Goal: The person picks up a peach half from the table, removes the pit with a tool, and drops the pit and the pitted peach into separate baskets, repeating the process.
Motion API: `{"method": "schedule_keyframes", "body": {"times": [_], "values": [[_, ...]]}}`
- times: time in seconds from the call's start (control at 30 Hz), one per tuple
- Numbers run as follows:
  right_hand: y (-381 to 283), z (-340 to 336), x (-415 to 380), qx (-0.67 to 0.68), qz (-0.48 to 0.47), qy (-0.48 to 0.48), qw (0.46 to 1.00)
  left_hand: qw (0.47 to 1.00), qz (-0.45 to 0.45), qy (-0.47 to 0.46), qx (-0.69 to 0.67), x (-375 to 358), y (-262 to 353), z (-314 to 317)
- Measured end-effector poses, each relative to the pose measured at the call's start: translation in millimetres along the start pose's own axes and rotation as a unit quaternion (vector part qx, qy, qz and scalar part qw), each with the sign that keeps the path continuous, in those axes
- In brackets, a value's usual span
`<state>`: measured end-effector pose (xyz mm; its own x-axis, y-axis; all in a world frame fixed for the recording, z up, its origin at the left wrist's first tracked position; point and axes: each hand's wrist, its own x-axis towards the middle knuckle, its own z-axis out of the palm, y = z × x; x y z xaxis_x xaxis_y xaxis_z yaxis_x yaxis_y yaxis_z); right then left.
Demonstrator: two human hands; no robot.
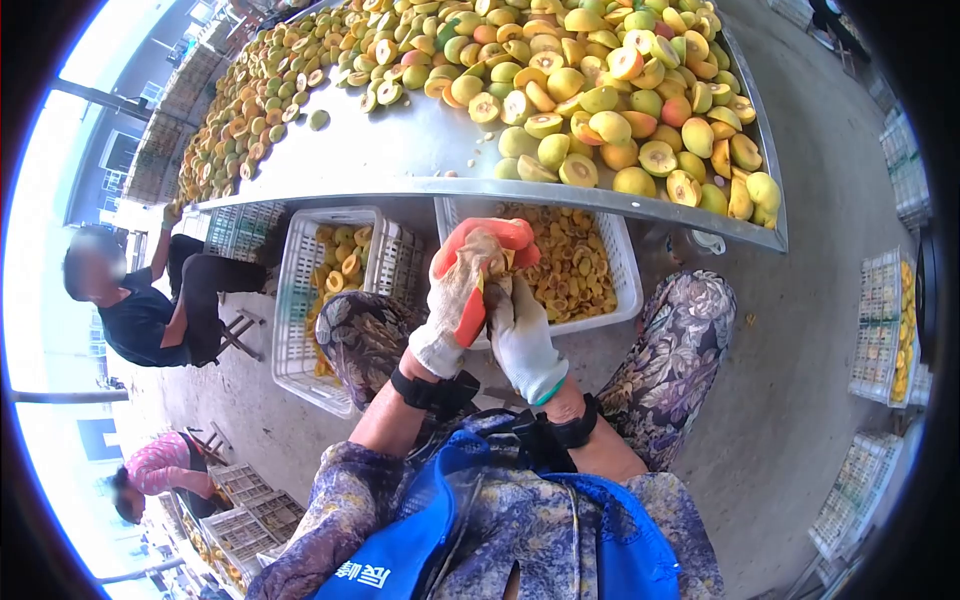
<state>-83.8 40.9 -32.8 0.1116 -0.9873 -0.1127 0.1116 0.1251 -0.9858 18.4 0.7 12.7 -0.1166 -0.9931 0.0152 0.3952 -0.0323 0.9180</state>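
Note:
My left hand [458, 290], in a white work glove with an orange-red coating, is closed, its fingers curled over the top. Close against it is my right hand [525, 340], in a white glove with a green cuff, its fingers also closed. Whatever sits between the fingers is hidden by the gloves. Both hands are held above my lap, in front of a white plastic crate [628, 268] with many small orange-yellow fruit pieces [575, 265]. Beyond them, a metal table [350, 150] bears a large heap of yellow-green fruit halves [600, 100].
A second white crate [287, 300] with fruit halves stands left of my knees. The table's raised metal edge [480, 188] runs just past my hands. A seated person [140, 320] works at the left, another person [165, 465] farther back. Stacked crates [880, 330] stand along the right.

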Motion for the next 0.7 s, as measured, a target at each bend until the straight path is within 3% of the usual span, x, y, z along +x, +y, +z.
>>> {"method": "schedule_keyframes", "body": {"times": [0.07, 0.17, 0.27, 0.37, 0.47, 0.57, 0.7], "values": [[5, 4, 0, 0.032, -0.038, 0.015, 0.999, 1.0, 0.004, 0.002, -0.001, 0, 1, 4], [10, 9, 0, 0.176, 0.01, 0.013, 0.984, 1.0, 0.011, 0.001, 0.001, -1, 4, 11], [5, 5, -1, 0.113, -0.061, 0.024, 0.992, 0.999, 0.024, -0.017, 0.032, -1, 1, 6], [7, 4, 1, 0.025, -0.025, 0.025, 0.999, 0.999, 0.013, -0.018, 0.024, 1, 0, 3], [3, 2, 2, -0.003, -0.018, 0.027, 0.999, 0.998, 0.021, -0.024, 0.048, 2, -1, 3], [2, 2, 3, 0.052, -0.044, 0.016, 0.998, 0.995, 0.023, -0.027, 0.088, 4, 1, -1], [-2, 4, 0, -0.04, -0.07, 0.068, 0.994, 0.999, -0.039, -0.019, -0.005, 3, 9, 17]]}}
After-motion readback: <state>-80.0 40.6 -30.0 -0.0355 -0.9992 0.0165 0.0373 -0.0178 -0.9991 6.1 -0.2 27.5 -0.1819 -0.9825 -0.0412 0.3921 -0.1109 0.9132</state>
